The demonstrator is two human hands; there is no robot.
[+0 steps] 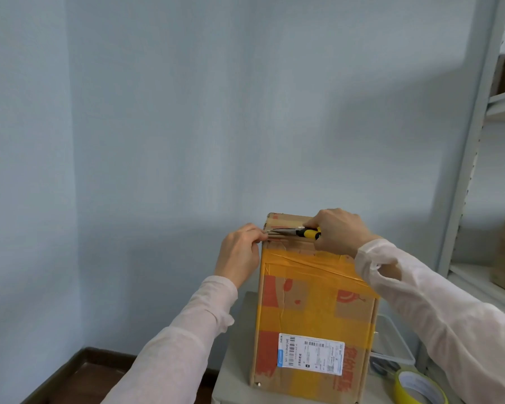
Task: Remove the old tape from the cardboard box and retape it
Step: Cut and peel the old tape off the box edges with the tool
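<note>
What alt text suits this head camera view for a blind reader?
A person's right hand holds yellow-handled pliers at the top of an upright cardboard box, while the left hand pinches the box's top edge beside the pliers' tip.

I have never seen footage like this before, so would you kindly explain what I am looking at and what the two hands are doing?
There is no machine here. One camera worn on a person's head looks forward and down at their own bare hands. A tall cardboard box, wrapped in yellow tape and bearing a white label, stands on a small grey table. The right hand grips what look like long-nosed pliers with yellow and black handles, laid across the box's top. The left hand pinches the top edge where the tips point. Whether its fingers hold loose tape is unclear. A roll of yellow tape lies at the lower right, and a metal shelf stands beside it.
</note>
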